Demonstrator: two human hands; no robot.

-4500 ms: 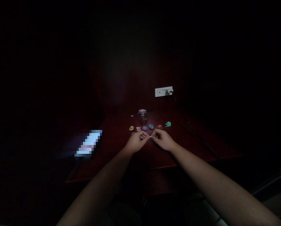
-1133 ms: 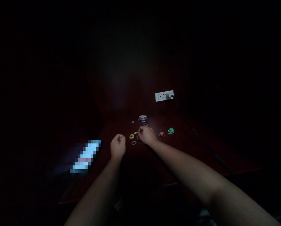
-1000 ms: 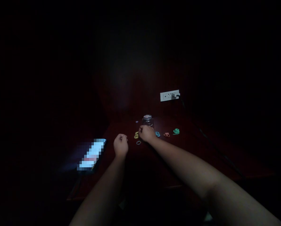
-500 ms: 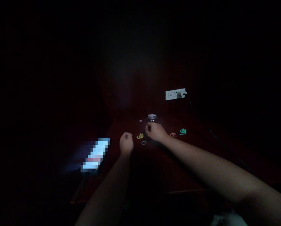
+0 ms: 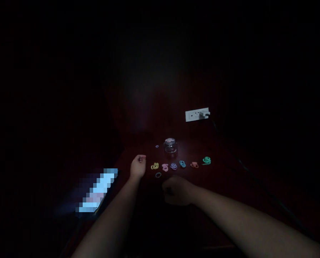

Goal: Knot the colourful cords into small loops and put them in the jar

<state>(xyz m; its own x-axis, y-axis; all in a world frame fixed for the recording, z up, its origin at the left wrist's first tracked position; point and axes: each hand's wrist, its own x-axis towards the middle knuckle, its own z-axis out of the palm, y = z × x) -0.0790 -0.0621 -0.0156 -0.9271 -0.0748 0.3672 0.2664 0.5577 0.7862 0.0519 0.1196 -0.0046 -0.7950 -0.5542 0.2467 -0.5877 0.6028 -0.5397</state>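
Observation:
My left hand point(image 5: 138, 167) rests on the dark table left of the yellow hair ties point(image 5: 155, 166), its fingers closed in a pinch; anything held there is too dark to make out. Nearer to me, my right hand point(image 5: 177, 190) is curled in shadow, and its contents are hidden. Beyond it lies a row of small piles: pink hair ties point(image 5: 165, 167), purple hair ties point(image 5: 173, 166), blue hair ties point(image 5: 182, 164), orange hair ties point(image 5: 194, 165) and green hair ties point(image 5: 207, 160). One loose hair tie point(image 5: 158, 175) lies in front of the yellow pile.
Behind the row stands a clear lidded jar point(image 5: 170, 147), with a small pale purple ring point(image 5: 157, 146) to its left. A lit, pixelated screen point(image 5: 98, 191) is at the left. A wall socket point(image 5: 197, 114) holds a plug, and a cable point(image 5: 262, 184) runs down the right.
My right hand has drawn back toward me from in front of the jar, uncovering the middle piles. My left hand has shifted slightly left. The view has tilted a little upward.

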